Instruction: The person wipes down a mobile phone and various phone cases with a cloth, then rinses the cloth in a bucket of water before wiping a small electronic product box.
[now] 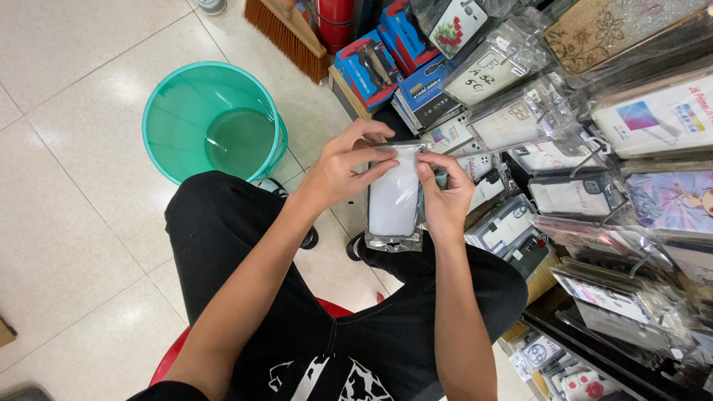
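I hold a clear plastic packet [394, 199] with a pale phone case inside, upright in front of my knees. My left hand [343, 163] grips its upper left edge, fingers over the top and front. My right hand [444, 194] pinches the upper right edge, thumb at the packet's top. Both hands are at the packet's opening. I sit on a red stool [172, 355] in black trousers.
A teal bucket [165, 111] with water stands on the tiled floor to the left. Racks of packaged phone cases [572, 194] fill the right side. Blue boxes [371, 63] and a broom [286, 30] lie at the top.
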